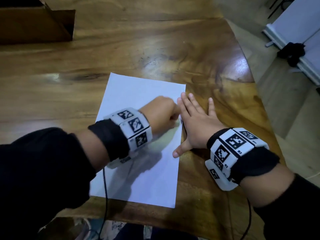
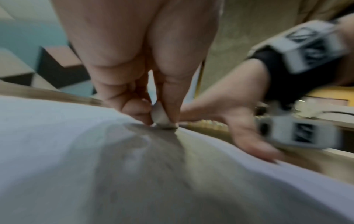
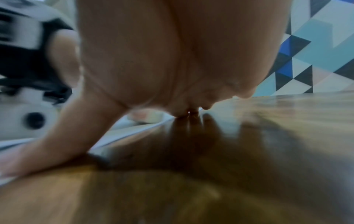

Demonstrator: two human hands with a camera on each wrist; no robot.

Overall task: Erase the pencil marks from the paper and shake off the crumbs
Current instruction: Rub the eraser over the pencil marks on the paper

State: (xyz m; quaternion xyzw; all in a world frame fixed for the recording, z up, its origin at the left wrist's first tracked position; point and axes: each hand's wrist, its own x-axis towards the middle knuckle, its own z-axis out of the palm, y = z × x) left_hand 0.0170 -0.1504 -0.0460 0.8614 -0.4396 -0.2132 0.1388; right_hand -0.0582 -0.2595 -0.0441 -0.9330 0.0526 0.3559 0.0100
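Observation:
A white sheet of paper (image 1: 138, 153) lies on the wooden table (image 1: 121, 54), its long side running away from me. My left hand (image 1: 161, 116) is curled over the sheet's right part and pinches a small white eraser (image 2: 161, 119), whose tip presses on the paper (image 2: 57, 136). My right hand (image 1: 195, 122) lies flat with fingers spread, mostly on the wood beside the paper's right edge, thumb (image 1: 180, 150) on the sheet. In the right wrist view that hand (image 3: 172, 60) presses the table (image 3: 249, 136). A few dark pencil marks show by the left fist; the views are blurred.
A brown cardboard box (image 1: 36, 23) stands at the table's far left. The table's curved right edge (image 1: 251, 70) drops to a tiled floor, where white furniture (image 1: 297, 37) stands. Black cables (image 1: 104, 196) hang from both wrists at the near edge.

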